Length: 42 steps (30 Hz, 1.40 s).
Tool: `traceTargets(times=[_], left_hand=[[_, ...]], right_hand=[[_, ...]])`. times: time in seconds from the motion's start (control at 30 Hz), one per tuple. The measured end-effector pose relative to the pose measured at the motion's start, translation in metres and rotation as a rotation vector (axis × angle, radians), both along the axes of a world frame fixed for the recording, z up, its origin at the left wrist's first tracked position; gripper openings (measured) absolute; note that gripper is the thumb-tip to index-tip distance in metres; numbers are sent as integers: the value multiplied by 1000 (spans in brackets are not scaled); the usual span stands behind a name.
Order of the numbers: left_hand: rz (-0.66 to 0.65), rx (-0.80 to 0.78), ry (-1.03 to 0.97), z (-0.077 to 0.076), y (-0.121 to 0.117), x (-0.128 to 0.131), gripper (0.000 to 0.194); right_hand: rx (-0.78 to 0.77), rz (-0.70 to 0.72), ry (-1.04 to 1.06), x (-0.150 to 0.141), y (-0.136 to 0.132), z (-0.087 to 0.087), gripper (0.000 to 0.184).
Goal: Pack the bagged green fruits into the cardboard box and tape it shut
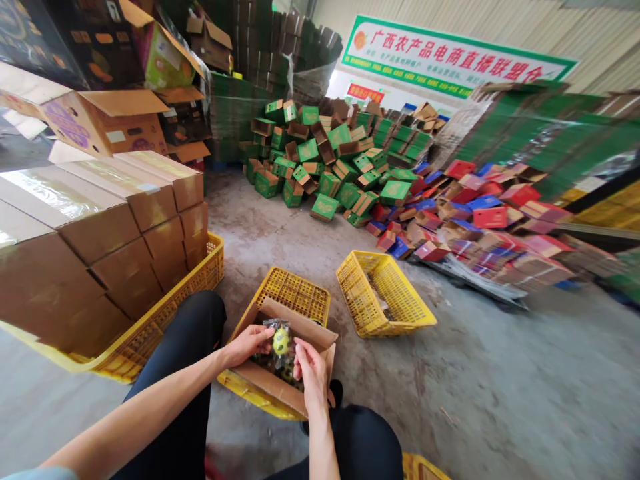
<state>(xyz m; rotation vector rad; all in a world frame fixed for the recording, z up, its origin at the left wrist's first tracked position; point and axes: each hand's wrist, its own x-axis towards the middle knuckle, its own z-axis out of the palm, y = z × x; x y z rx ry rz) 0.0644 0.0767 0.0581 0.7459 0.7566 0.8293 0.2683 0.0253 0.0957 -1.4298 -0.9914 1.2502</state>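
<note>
A round yellow-green item with dark marks in a clear plastic wrapper [281, 340] is raised above an open cardboard box [270, 385]. My left hand [251, 344] pinches the wrapper's left edge between thumb and fingers. Close to the wrapper's right side, my right hand [311, 371] has its fingers curled in; whether they grip its edge cannot be made out. More wrapped, dark and yellow-green items lie inside the box, partly hidden by my hands. The box rests on an upturned-looking yellow plastic crate [295, 293] between my knees.
Taped brown cartons [115, 213] stand stacked in a long yellow crate [213, 270] at my left. Another yellow crate [400, 293] sits ahead on the right. Farther off lie heaps of green boxes [325, 207] and red and blue boxes [490, 217] on the concrete floor [475, 373].
</note>
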Motion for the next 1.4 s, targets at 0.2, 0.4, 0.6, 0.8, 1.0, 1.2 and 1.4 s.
traceTargets(times=[0.2,0.4,0.6,0.8,1.0,1.2,1.4], left_hand=[[30,-64,-27,-1,2,0,58],[44,-66,-59,-2,3,-1,55],[137,-80,-21,-3,1,-4,87],[-17,-88,-14,2,0,-3,68],[-80,-79,19,11,-2,0,56],[-91,-122,100,9,-2,-3,86],[-149,-5,110,10,-4,-4,72]], right_hand=[[88,-97,-67,11,3,-4,54],[198,150,-96,7,3,-5,46],[189,133,-138,5,2,-6,42],[139,66,-124,8,2,-8,52],[34,-113,-106,9,5,-14,66],[46,-265,92,10,7,-19,62],[-1,-360,259,8,5,-19,61]])
